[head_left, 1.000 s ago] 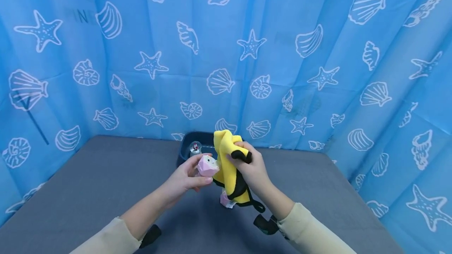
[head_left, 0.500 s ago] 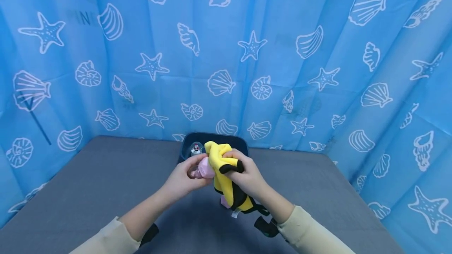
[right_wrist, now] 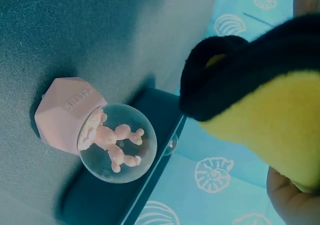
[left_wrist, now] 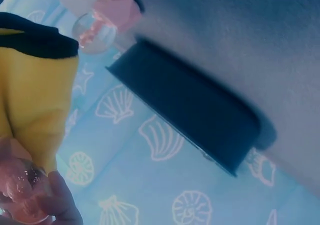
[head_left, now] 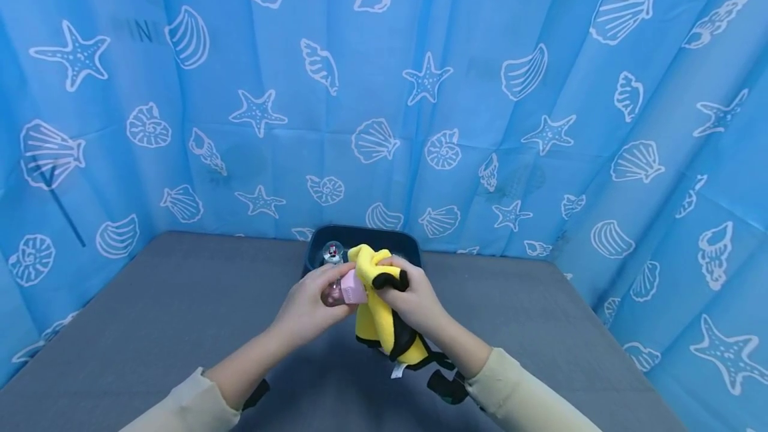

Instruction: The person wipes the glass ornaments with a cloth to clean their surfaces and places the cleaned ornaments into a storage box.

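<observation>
The grey bench (head_left: 150, 339) spreads wide, and up close its top has a fine woven look. A dark blue bin (head_left: 411, 244) with rounded corners stands on it near the middle of the far edge. Nearer than the bin, a clear globe (right_wrist: 102, 130) sits upright, its faceted pink base resting straight on the grey top, with lettering across one face of it.

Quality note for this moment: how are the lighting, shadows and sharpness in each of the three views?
Head view: even light, crisp print on the curtain, soft dark shadow on the near part of the table; left wrist view: hazy and soft, blue-tinted, yellow cloth cut off by the left edge; right wrist view: dim, teal-tinted, but lettering shows on the pink base.
</observation>
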`<state>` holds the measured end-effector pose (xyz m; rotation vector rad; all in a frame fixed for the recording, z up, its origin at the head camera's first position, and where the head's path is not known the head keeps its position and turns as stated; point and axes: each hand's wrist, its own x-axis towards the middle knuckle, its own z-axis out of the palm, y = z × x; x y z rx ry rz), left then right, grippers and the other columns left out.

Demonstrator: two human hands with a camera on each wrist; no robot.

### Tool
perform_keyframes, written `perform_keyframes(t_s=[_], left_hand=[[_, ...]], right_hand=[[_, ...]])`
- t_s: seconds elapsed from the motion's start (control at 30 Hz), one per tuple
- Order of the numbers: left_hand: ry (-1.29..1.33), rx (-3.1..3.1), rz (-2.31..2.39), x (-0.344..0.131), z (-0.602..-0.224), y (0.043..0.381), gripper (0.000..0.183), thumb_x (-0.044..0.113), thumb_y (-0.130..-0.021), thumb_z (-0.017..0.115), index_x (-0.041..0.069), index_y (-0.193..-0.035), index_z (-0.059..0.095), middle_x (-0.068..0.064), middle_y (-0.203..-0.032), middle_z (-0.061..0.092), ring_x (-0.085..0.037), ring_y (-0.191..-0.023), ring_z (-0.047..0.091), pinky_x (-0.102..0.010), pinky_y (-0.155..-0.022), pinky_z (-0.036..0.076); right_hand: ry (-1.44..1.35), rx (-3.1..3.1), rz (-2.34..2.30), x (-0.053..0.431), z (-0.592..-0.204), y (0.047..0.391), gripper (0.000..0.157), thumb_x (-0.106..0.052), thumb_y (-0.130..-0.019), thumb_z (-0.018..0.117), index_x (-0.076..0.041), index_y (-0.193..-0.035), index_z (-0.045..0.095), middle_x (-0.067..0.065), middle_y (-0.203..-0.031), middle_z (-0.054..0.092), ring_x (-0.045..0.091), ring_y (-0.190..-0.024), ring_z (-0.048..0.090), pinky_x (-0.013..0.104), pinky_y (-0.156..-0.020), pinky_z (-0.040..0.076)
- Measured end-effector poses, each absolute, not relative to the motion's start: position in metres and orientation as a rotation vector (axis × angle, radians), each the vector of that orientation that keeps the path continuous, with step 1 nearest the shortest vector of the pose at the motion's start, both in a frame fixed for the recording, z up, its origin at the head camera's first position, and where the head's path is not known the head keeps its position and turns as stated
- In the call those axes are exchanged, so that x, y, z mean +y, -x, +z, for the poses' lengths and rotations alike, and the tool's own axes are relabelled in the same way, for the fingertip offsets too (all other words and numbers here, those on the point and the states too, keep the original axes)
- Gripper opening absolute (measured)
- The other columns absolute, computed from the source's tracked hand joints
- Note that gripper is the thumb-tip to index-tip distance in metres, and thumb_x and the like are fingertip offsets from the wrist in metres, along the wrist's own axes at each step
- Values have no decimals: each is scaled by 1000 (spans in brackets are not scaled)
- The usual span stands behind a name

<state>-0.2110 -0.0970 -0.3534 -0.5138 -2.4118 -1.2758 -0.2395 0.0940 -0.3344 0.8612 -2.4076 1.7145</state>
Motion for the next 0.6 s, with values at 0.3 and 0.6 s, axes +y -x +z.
perform_keyframes(t_s=[0.3,0.6], left_hand=[[577,-2409,-1239,-101,-358,215,55,2,-74,82,12,-126,65,2,-108,64,-15,-93,55,-32,-79,51],[470,-2394,-1394,-102,-358,215,58,-1,-74,81,10,-128,62,-3,-115,63,-21,-98,60,-35,-80,55]], right_hand=[[-643,-2325,1836,98,-339,244,13,-3,-89,61,1,-101,58,13,-94,57,22,-76,60,32,-68,53],[-843,-2282,1654,94,-333,232,19,5,-83,61,1,-101,59,12,-102,55,25,-85,57,31,-70,52]])
